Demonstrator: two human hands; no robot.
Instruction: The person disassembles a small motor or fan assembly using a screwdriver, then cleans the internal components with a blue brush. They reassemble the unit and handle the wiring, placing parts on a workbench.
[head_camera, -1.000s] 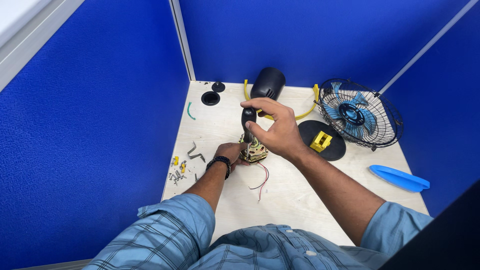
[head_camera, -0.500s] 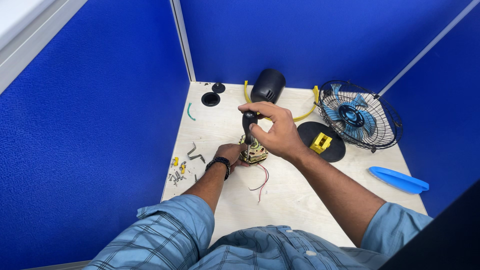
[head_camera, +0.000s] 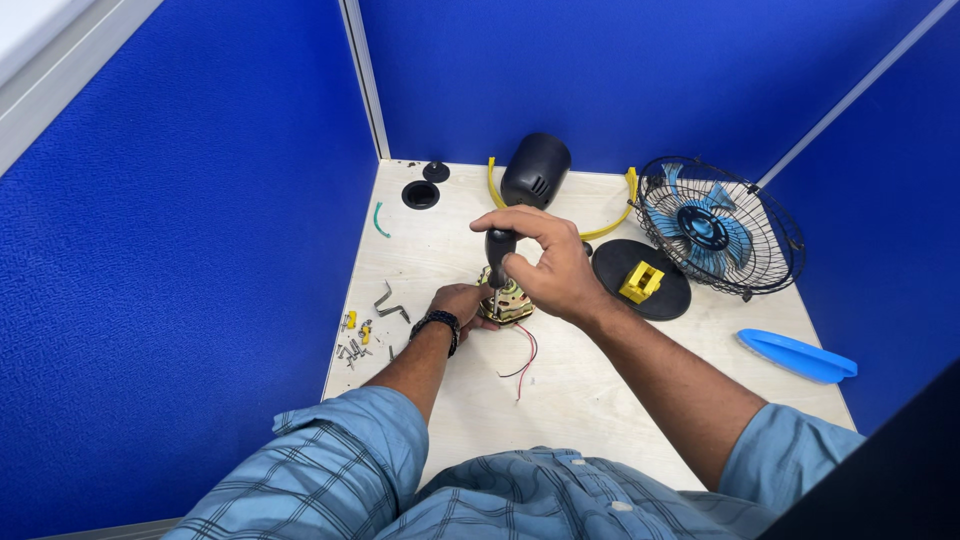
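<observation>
Blue padded partition walls (head_camera: 200, 250); pale wooden desk (head_camera: 600, 400); even light.

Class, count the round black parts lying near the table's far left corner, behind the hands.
2: a larger black ring nearer the hands and a smaller black cap just behind it by the wall; others may be hidden.

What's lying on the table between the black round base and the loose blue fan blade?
Nothing: in the head view, bare table separates the black round base from the loose blue blade.

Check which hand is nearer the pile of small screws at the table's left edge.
Left. The left hand steadies the motor just right of the pile of small screws; the right hand grips the screwdriver farther right.
</observation>
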